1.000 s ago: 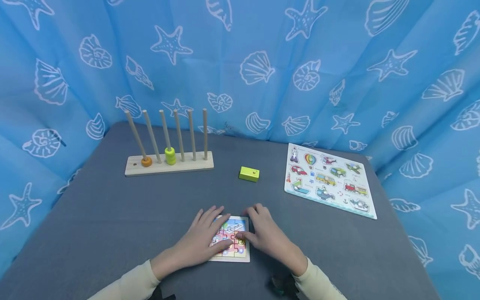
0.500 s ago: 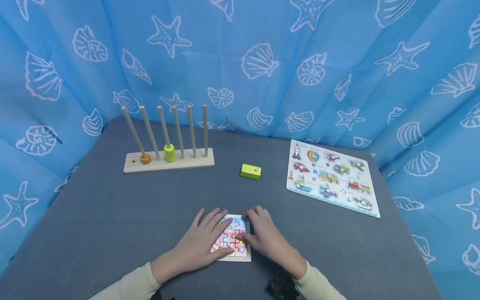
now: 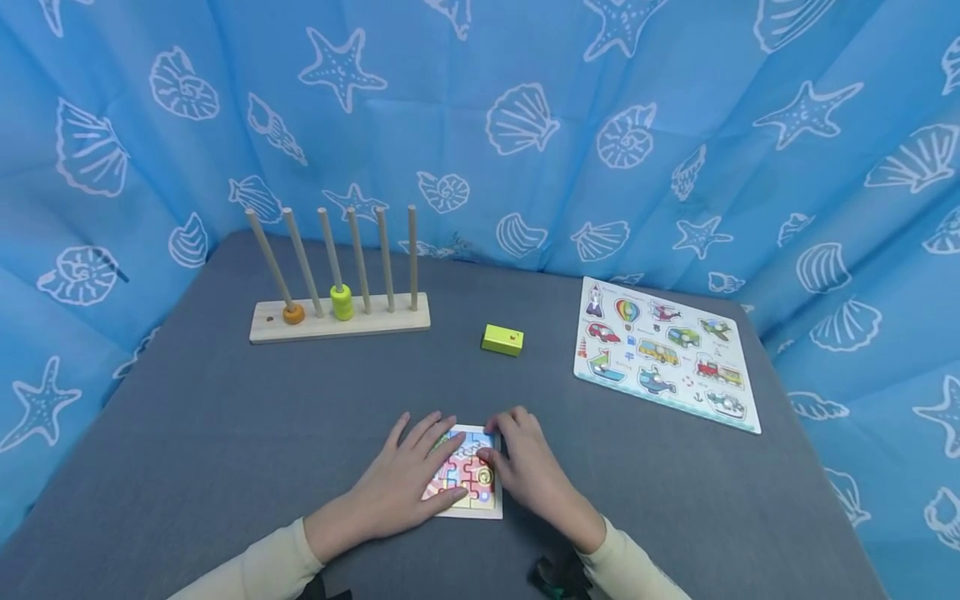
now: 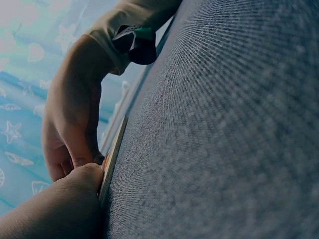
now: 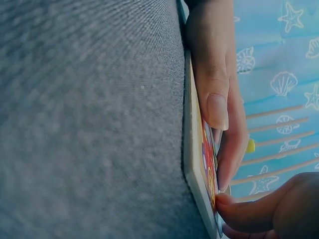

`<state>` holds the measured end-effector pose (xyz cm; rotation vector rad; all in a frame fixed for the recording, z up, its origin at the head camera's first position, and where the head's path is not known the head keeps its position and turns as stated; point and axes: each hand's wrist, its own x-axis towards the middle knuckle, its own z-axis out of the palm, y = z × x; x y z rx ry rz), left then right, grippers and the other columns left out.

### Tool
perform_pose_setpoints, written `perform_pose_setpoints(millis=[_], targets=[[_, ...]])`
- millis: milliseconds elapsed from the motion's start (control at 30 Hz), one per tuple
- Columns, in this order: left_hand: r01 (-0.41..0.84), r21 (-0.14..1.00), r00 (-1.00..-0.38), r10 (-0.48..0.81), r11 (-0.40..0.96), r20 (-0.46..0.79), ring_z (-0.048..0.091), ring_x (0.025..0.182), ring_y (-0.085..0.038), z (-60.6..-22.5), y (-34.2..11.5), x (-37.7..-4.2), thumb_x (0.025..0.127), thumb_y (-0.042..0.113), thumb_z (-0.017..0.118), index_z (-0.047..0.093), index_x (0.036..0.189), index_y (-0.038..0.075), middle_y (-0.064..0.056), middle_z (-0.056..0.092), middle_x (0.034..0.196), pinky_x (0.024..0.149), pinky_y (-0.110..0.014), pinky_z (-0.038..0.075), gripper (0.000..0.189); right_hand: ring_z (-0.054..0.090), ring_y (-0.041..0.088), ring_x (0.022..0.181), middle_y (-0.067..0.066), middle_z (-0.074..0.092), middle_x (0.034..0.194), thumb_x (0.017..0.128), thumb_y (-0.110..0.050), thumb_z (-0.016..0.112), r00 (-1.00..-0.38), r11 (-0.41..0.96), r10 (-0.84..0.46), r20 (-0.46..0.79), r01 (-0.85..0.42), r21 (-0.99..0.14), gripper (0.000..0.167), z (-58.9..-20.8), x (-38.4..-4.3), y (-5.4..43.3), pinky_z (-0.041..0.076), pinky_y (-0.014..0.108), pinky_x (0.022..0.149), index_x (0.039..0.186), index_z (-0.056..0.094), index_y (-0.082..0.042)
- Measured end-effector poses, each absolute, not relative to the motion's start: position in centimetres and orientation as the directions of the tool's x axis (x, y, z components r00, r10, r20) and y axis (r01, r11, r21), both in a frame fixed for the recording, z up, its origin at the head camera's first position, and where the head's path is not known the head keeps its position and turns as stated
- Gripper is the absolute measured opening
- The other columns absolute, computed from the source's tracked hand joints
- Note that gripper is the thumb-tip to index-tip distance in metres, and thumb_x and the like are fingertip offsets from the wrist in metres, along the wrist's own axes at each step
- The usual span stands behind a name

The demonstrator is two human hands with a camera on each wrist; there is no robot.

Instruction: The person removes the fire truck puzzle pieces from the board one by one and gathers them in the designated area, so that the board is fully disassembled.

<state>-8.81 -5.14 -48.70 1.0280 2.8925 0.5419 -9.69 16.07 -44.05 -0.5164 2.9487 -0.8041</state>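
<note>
- At far left you have the blue curtain [image 3: 112, 225], printed with white shells and starfish, running along the back and both sides of the grey-covered table [image 3: 165, 417].
- Next stands the wooden peg rack [image 3: 393, 319], near the back, its six pegs rising from one base; an orange ring [image 3: 293, 314] sits low on the leftmost peg, and yellow-green rings [image 3: 342, 302] are stacked on the third.
- Your left sleeve [image 3: 251, 562] is pale, and from it your left hand [image 3: 405, 479] reaches over the left part of the puzzle, fingers straight and spread, thumb lying across the near part of its face.
- The framed jigsaw puzzle [image 3: 468, 472] lies flat on the table between your hands, close to you (the right wrist view shows its pale edge [image 5: 193, 144] low against the cloth).
- Beyond the puzzle, well apart from it, rests a yellow-green block [image 3: 502, 339] with a small mark on top.
- Your right hand [image 3: 532, 462] arches at the puzzle's right side, fingers bent by the far corner, thumb touching the face; whether they pinch anything, I cannot tell.
- A dark device [image 3: 555, 577] sits by your right cuff.
- Farthest right lies the white picture board [image 3: 632, 377], tilted in its placement, showing vehicles and a balloon.
</note>
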Motion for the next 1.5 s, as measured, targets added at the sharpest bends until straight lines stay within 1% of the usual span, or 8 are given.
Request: perform_pose_setpoints(millis=[333, 467, 533, 600, 700, 833, 1067, 1500], targets=[[0.619, 0.305, -0.779, 0.617, 0.724, 0.116, 0.015, 0.147, -0.019, -49.0, -5.3, -9.0, 0.093, 0.068, 0.032, 0.032, 0.150, 0.024, 0.003, 0.025, 0.157, 0.113, -0.058, 0.013, 0.071, 0.043, 0.015, 0.086, 0.004, 0.052, 0.097, 0.085, -0.016, 0.074, -0.948, 0.816, -0.314, 0.057, -0.300, -0.495, 0.021, -44.2, -10.0, 15.8, 0.040, 0.029, 0.069, 0.099, 0.060, -0.007], [0.635, 0.298, -0.767, 0.626, 0.712, 0.139, 0.015, 0.146, -0.018, -48.9, -5.4, -9.1, 0.094, 0.066, 0.034, 0.035, 0.149, 0.022, 0.004, 0.027, 0.156, 0.112, -0.059, 0.015, 0.070, 0.044, 0.015, 0.086, 0.004, 0.054, 0.097, 0.084, -0.015, 0.074, -0.946, 0.810, -0.317, 0.064, -0.306, -0.501, 0.022, -44.1, -10.0, 15.7, 0.040, 0.029, 0.069, 0.098, 0.059, -0.007], [0.655, 0.300, -0.751, 0.641, 0.693, 0.160, 0.020, 0.145, -0.018, -48.8, -5.4, -9.1, 0.094, 0.064, 0.037, 0.040, 0.146, 0.022, 0.003, 0.032, 0.154, 0.111, -0.059, 0.018, 0.067, 0.044, 0.015, 0.086, 0.004, 0.054, 0.096, 0.084, -0.014, 0.074, -0.945, 0.806, -0.320, 0.063, -0.306, -0.507, 0.023, -44.1, -10.0, 15.7, 0.041, 0.030, 0.070, 0.098, 0.058, -0.007], [0.686, 0.298, -0.723, 0.666, 0.664, 0.182, 0.026, 0.142, -0.018, -48.8, -5.4, -9.1, 0.095, 0.061, 0.039, 0.044, 0.144, 0.024, 0.002, 0.037, 0.150, 0.110, -0.058, 0.022, 0.061, 0.044, 0.015, 0.085, 0.004, 0.054, 0.095, 0.084, -0.013, 0.074, -0.945, 0.798, -0.323, 0.057, -0.304, -0.520, 0.023, -44.0, -10.0, 15.7, 0.040, 0.030, 0.070, 0.098, 0.058, -0.006], [0.738, 0.286, -0.672, 0.708, 0.612, 0.220, 0.035, 0.136, -0.017, -48.8, -5.6, -9.1, 0.097, 0.056, 0.042, 0.047, 0.140, 0.034, 0.001, 0.044, 0.144, 0.106, -0.057, 0.029, 0.049, 0.044, 0.014, 0.084, 0.003, 0.054, 0.093, 0.084, -0.011, 0.073, -0.945, 0.783, -0.325, 0.041, -0.293, -0.548, 0.021, -44.0, -10.1, 15.7, 0.040, 0.030, 0.070, 0.098, 0.057, -0.007], [0.773, 0.262, -0.632, 0.731, 0.577, 0.257, 0.039, 0.132, -0.018, -49.0, -5.7, -9.1, 0.098, 0.052, 0.042, 0.045, 0.139, 0.045, 0.000, 0.046, 0.142, 0.102, -0.058, 0.032, 0.041, 0.046, 0.013, 0.084, 0.001, 0.055, 0.092, 0.088, -0.011, 0.070, -0.948, 0.758, -0.317, 0.029, -0.272, -0.593, 0.015, -44.1, -10.2, 15.8, 0.042, 0.029, 0.070, 0.098, 0.060, -0.008], [0.781, 0.246, -0.625, 0.728, 0.574, 0.283, 0.042, 0.130, -0.017, -48.9, -5.6, -9.2, 0.099, 0.049, 0.043, 0.049, 0.135, 0.046, 0.000, 0.049, 0.142, 0.101, -0.057, 0.033, 0.037, 0.048, 0.009, 0.077, -0.004, 0.054, 0.085, 0.091, -0.012, 0.065, -0.953, 0.736, -0.301, 0.043, -0.261, -0.624, 0.005, -44.4, -10.9, 16.1, 0.042, 0.025, 0.067, 0.093, 0.066, -0.008], [0.781, 0.232, -0.624, 0.735, 0.580, 0.264, 0.044, 0.130, -0.020, -48.7, -5.3, -9.1, 0.098, 0.049, 0.044, 0.049, 0.136, 0.046, -0.002, 0.051, 0.140, 0.101, -0.057, 0.034, 0.038, 0.047, 0.010, 0.069, -0.003, 0.055, 0.080, 0.091, -0.014, 0.066, -0.942, 0.729, -0.327, -0.073, -0.202, -0.654, 0.008, -43.4, -11.9, 16.5, 0.039, 0.023, 0.059, 0.086, 0.066, -0.007]])
